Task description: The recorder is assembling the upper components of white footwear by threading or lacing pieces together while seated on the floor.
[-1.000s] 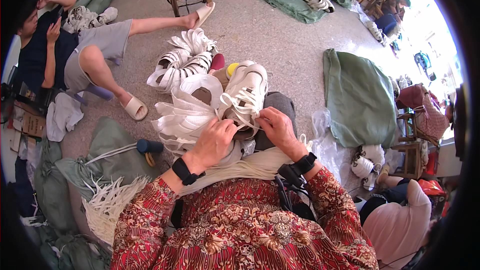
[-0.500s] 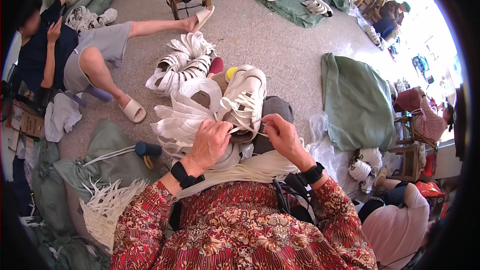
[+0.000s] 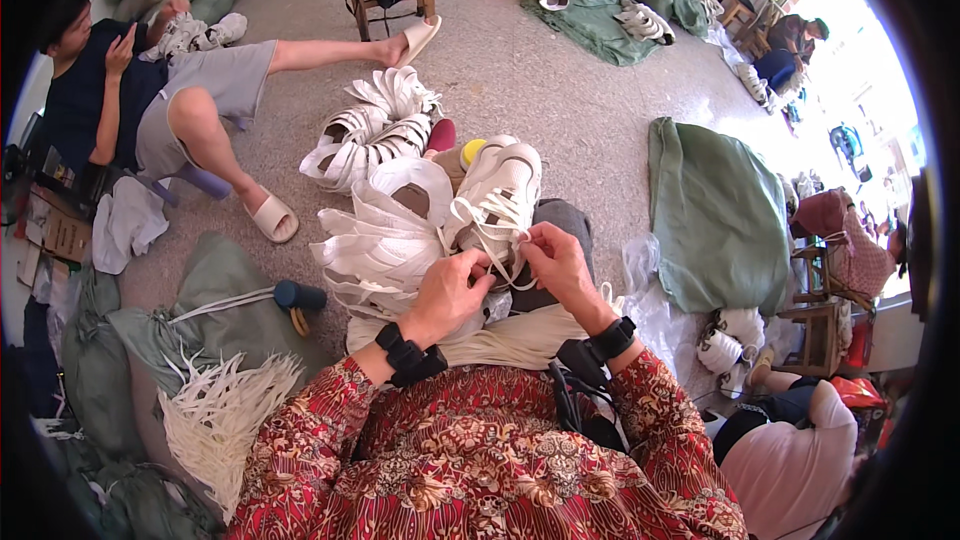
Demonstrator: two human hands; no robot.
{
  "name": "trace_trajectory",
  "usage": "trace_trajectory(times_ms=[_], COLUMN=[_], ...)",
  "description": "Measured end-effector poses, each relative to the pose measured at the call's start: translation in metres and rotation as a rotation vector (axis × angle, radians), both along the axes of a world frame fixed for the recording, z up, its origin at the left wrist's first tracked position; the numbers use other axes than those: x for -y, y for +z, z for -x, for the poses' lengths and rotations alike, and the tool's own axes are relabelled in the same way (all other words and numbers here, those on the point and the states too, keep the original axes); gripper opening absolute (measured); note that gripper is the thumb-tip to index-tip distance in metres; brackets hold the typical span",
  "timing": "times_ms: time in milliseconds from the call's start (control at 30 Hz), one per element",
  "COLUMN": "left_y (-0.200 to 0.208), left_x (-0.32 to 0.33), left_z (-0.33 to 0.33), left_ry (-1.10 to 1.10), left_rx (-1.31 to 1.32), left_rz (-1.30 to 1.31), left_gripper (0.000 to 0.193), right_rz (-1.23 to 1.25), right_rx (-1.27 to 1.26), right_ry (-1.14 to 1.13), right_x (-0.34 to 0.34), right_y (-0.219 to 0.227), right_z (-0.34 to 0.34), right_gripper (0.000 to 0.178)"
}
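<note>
A white sneaker (image 3: 500, 180) rests in front of me, its toe pointing away and its laces (image 3: 490, 215) crossing the front. At its near end my left hand (image 3: 450, 285) has thumb and forefinger pinched together by a lace. My right hand (image 3: 558, 265) pinches the lace at the shoe's right side. A bundle of loose cream laces (image 3: 500, 342) lies across my lap. Left of the sneaker sits a stack of white shoe uppers (image 3: 375, 250), fanned out and nested. The exact ends of the lace between my fingers are hard to make out.
Another ring of white shoe uppers (image 3: 370, 135) lies farther off on the floor. A seated person (image 3: 110, 90) stretches a leg out at left. Green cloth (image 3: 715, 220) covers floor at right. Laces (image 3: 225, 420) and a dark cylinder (image 3: 300, 296) lie at lower left.
Both hands have come closer together at the near end of the sneaker; the right hand moved left onto the shoe's edge. The view has shifted slightly.
</note>
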State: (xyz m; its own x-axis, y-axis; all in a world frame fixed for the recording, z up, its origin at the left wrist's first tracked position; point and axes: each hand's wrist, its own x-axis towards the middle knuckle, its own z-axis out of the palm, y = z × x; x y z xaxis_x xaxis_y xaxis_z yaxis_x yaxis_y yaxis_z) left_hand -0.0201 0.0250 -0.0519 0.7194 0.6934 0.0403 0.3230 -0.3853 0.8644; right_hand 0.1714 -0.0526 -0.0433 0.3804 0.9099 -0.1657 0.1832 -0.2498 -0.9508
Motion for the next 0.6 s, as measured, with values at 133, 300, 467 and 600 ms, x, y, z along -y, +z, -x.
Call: trace_trajectory(times_ms=[133,300,467,600], left_y=[0.004,0.0,-0.007,0.003], left_x=[0.0,0.004,0.002,-0.002], left_z=[-0.006,-0.011,-0.009,-0.008], left_ry=[0.067,0.039,0.04,0.038], left_rx=[0.008,-0.055,-0.023,-0.1], left_rz=[0.109,-0.078,-0.32,-0.462], left_gripper=[0.016,0.016,0.011,0.009], right_rz=[-0.004,0.047,0.192,0.248], right_rx=[-0.184,-0.259,-0.296,-0.18], right_ry=[0.065,0.215,0.563,0.63], right_x=[0.002,0.003,-0.003,-0.005], right_y=[0.004,0.005,0.026,0.03], right_z=[-0.011,-0.024,-0.052,-0.049], right_gripper=[0.01,0.01,0.01,0.011])
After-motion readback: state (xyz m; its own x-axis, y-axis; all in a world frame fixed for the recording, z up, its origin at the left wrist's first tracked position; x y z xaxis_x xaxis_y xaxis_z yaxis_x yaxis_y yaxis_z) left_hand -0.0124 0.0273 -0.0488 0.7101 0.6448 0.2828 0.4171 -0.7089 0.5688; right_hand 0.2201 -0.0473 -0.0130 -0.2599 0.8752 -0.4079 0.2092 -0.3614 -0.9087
